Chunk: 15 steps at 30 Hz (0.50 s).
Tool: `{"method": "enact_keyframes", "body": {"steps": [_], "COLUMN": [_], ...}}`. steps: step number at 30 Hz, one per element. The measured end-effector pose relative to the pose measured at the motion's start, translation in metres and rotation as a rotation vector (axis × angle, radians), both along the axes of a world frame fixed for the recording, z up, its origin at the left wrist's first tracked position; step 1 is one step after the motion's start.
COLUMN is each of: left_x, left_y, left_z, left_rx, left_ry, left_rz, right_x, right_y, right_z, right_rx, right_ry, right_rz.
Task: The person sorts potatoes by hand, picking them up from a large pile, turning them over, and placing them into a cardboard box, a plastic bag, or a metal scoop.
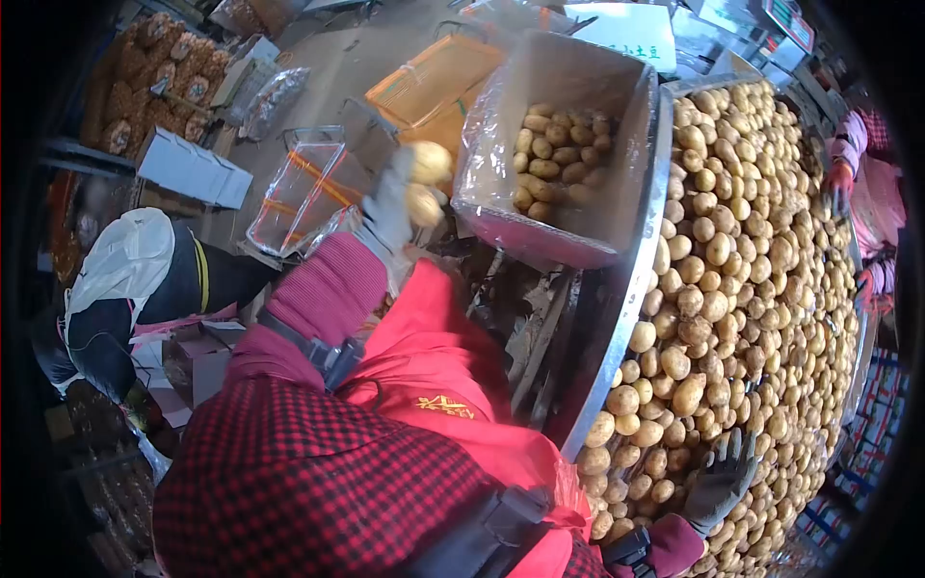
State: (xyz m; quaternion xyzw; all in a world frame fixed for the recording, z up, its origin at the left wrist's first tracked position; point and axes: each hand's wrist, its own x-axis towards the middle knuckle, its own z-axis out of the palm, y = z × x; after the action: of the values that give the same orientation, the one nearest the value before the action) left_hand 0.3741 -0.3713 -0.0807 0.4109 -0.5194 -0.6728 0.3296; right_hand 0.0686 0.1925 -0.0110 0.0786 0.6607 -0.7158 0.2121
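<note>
My left hand, in a grey glove, is closed around two potatoes and is slightly smeared by motion. It is raised to the left of a plastic-lined cardboard box with several potatoes in its bottom. Gloved too, my right hand lies with fingers spread on a large heap of potatoes, touching those beneath it. The heap fills a metal-edged table on my right.
An orange crate and a wire-framed basket stand beyond my left hand. Netted sacks are stacked at the far left. One person bends over at the left; red-gloved hands of others reach the heap's far side.
</note>
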Motion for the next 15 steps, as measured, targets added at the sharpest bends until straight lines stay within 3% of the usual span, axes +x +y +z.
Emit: {"method": "enact_keyframes", "body": {"steps": [3, 5, 8, 9, 10, 11, 13, 15], "left_x": [0.068, 0.133, 0.23, 0.26, 0.265, 0.271, 0.24, 0.202], "left_y": [-0.066, -0.118, -0.203, -0.231, -0.233, -0.226, -0.173, -0.145], "left_z": [-0.027, -0.054, -0.092, -0.114, -0.115, -0.12, -0.094, -0.101], "left_rx": [-0.021, -0.131, -0.07, -0.033, 0.007, 0.013, 0.236, 0.2], "left_ry": [-0.018, -0.025, -0.032, -0.198, -0.367, -0.368, -0.163, -0.16], "left_rz": [0.424, 0.511, 0.514, 0.626, 0.735, 0.74, 0.502, 0.429], "right_x": [0.001, 0.0, 0.003, 0.003, 0.004, 0.004, 0.004, 0.01], "right_y": [-0.002, 0.001, -0.003, -0.004, -0.003, 0.0, 0.003, -0.007], "right_z": [-0.003, -0.005, -0.005, -0.005, -0.006, -0.008, -0.012, -0.008], "right_rx": [0.044, 0.083, 0.125, 0.127, 0.157, 0.187, 0.187, 0.253], "right_ry": [0.026, 0.035, 0.058, 0.062, 0.079, 0.096, 0.145, 0.219], "right_rz": [-0.022, -0.033, -0.039, -0.033, -0.011, 0.012, 0.086, 0.106]}}
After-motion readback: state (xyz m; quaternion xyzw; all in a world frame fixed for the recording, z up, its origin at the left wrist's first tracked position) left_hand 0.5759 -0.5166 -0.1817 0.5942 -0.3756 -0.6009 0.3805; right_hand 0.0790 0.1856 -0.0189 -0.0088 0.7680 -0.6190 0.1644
